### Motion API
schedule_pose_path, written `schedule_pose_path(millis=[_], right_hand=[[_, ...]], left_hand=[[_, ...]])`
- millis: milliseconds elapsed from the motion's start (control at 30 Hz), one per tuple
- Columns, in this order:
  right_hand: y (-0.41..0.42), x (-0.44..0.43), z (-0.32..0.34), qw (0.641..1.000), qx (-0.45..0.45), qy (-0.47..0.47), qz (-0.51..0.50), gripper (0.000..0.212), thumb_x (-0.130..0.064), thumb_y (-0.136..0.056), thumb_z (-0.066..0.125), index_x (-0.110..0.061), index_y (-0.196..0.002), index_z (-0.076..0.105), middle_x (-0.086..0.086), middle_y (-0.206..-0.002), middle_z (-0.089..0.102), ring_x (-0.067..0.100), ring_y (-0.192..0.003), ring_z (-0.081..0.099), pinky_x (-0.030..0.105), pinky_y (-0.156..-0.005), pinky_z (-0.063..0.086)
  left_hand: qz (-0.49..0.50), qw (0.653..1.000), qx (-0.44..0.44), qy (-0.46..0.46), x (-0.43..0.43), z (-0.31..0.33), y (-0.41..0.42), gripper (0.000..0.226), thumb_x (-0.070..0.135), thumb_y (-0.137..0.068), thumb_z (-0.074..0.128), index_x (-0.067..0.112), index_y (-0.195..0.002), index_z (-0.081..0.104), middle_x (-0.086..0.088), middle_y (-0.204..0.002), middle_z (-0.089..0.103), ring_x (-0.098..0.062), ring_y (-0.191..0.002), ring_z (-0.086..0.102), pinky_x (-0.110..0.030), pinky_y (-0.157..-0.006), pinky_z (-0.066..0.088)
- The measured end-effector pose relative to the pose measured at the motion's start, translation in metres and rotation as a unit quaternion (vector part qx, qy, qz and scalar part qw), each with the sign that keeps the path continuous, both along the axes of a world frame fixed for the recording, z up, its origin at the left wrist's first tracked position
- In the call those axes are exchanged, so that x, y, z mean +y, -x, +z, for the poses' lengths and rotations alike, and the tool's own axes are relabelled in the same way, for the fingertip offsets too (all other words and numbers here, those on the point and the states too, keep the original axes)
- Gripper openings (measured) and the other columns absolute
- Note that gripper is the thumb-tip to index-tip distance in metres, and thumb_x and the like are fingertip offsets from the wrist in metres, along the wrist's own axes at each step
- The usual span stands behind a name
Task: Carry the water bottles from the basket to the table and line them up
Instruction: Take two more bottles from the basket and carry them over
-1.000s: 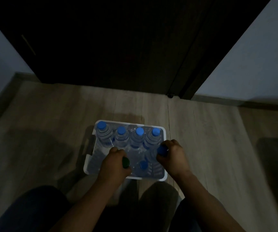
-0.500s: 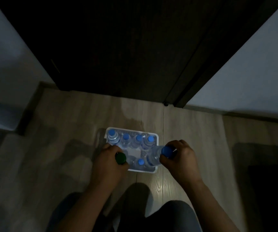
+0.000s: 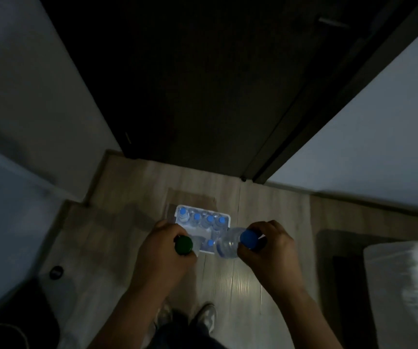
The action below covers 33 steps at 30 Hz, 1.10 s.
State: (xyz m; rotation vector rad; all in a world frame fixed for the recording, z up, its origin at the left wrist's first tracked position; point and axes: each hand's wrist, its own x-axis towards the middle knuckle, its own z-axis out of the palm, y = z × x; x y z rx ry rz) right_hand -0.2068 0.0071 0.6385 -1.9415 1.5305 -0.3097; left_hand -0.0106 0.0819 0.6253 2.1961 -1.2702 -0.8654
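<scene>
The left hand point(image 3: 161, 251) grips a green-capped bottle point(image 3: 183, 245), the right hand point(image 3: 273, 250) a blue-capped bottle point(image 3: 232, 242); carrying them needs firm grips near the caps.

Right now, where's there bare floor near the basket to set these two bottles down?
Bare floor lies between the basket and the dark rug on the right, and between the basket and the door behind it. Another patch lies between basket and your shoes. The basket's back row is crowded with four bottles.
</scene>
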Motion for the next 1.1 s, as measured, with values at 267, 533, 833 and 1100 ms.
schedule_pose_path(millis=[267, 533, 833, 1100], right_hand=[[-0.016, 0.017, 0.093, 0.997, 0.013, 0.060, 0.053, 0.033, -0.031, -0.071, 0.076, -0.031, -0.098, 0.057, -0.016, -0.096, 0.050, -0.003, -0.076, 0.052, 0.007, -0.059, 0.040], [-0.043, 0.029, 0.143, 0.991, -0.008, 0.117, 0.059, 0.035, -0.029, -0.074, 0.075, -0.025, -0.106, 0.059, -0.012, -0.100, 0.051, -0.001, -0.078, 0.053, 0.007, -0.060, 0.041], [-0.076, 0.030, 0.170, 0.977, -0.041, 0.151, 0.147, 0.034, -0.033, -0.073, 0.073, -0.028, -0.104, 0.059, -0.017, -0.098, 0.046, -0.006, -0.079, 0.052, 0.008, -0.061, 0.042], [-0.118, 0.009, 0.187, 0.936, -0.082, 0.137, 0.315, 0.032, -0.025, -0.074, 0.075, -0.023, -0.103, 0.063, -0.012, -0.101, 0.054, 0.000, -0.084, 0.055, 0.007, -0.067, 0.044]], left_hand=[[0.013, 0.997, -0.039, 0.066, 0.011, 0.103, -0.022, 0.025, 0.017, -0.057, 0.080, 0.018, -0.073, 0.061, 0.008, -0.079, 0.051, -0.001, -0.061, 0.048, -0.007, -0.050, 0.030], [0.034, 0.989, -0.056, 0.133, 0.026, 0.157, -0.048, 0.029, 0.020, -0.059, 0.082, 0.022, -0.080, 0.062, 0.005, -0.090, 0.056, -0.002, -0.066, 0.051, -0.010, -0.055, 0.030], [0.084, 0.982, -0.065, 0.155, 0.051, 0.190, -0.066, 0.028, 0.019, -0.060, 0.082, 0.020, -0.085, 0.070, 0.009, -0.084, 0.056, -0.003, -0.072, 0.055, -0.021, -0.066, 0.046], [0.236, 0.954, -0.084, 0.165, 0.081, 0.199, -0.062, 0.021, 0.014, -0.059, 0.078, 0.018, -0.079, 0.071, 0.004, -0.082, 0.060, -0.006, -0.072, 0.058, -0.025, -0.068, 0.050]])
